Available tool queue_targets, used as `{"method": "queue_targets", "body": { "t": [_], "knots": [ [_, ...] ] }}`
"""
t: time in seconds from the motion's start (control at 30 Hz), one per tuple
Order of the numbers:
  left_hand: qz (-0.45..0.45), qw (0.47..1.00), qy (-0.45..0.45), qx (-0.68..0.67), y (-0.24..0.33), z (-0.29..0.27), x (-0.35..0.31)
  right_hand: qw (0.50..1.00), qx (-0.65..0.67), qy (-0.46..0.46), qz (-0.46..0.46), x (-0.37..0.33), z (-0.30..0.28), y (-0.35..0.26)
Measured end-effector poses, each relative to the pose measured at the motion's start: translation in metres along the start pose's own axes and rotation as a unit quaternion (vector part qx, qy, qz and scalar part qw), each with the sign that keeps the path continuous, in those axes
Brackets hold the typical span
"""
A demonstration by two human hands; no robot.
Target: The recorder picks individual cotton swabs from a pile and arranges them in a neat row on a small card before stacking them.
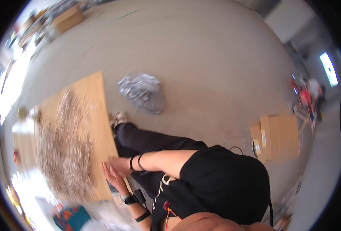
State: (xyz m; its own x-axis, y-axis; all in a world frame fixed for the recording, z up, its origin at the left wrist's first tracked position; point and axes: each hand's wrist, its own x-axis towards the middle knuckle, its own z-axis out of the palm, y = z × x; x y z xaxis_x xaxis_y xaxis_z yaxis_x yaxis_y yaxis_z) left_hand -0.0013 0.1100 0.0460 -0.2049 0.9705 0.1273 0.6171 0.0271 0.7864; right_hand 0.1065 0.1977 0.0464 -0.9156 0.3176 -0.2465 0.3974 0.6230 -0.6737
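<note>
My left hand [113,178], with a watch on its wrist, is at the near edge of a light wooden tabletop [98,144]. Its fingers are stretched out, and I see nothing in it. Close against it, my right hand [120,166] has its fingers pointing toward the table, blurred and partly covered by the left; nothing shows in it. Just beyond both hands a large heap of small, thin brownish pieces [66,163] covers much of the board. A smaller cluster of the pieces [70,107] lies toward its far end. Blur hides their exact kind.
A crumpled grey plastic bag [142,92] lies on the floor beyond the table. Cardboard boxes [280,136] stand on the right; another carton [68,18] is at the far left. A teal bag [72,220] sits below the table. Far right is another person [315,88].
</note>
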Motion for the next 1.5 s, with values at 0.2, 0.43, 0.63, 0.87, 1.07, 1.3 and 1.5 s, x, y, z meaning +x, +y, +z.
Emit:
{"method": "queue_targets", "body": {
  "t": [0.2,0.43,0.63,0.87,1.07,1.3,1.5],
  "knots": [
    [-0.044,0.985,0.095,0.139,-0.029,-0.046,-0.078,0.976,-0.154,0.150,-0.025,0.001,0.036,0.011],
    [-0.133,0.963,0.154,0.175,-0.031,-0.042,-0.137,0.960,-0.267,0.084,0.011,0.003,0.039,0.009],
    [-0.138,0.959,0.166,0.186,-0.015,-0.038,-0.133,0.949,-0.302,0.084,0.002,0.001,0.036,0.009],
    [-0.162,0.938,0.194,0.236,-0.022,-0.043,-0.143,0.955,-0.286,0.076,0.004,0.001,0.047,0.006],
    [-0.230,0.910,0.262,0.223,-0.028,-0.064,-0.151,0.955,-0.287,0.078,0.018,0.007,0.038,0.015],
    [-0.286,0.891,0.266,0.230,-0.040,-0.046,-0.188,0.958,-0.272,0.085,-0.029,0.017,0.053,-0.001],
    [-0.293,0.898,0.215,0.249,-0.031,-0.028,-0.171,0.963,-0.248,0.084,-0.070,0.029,0.085,-0.033]
  ]
}}
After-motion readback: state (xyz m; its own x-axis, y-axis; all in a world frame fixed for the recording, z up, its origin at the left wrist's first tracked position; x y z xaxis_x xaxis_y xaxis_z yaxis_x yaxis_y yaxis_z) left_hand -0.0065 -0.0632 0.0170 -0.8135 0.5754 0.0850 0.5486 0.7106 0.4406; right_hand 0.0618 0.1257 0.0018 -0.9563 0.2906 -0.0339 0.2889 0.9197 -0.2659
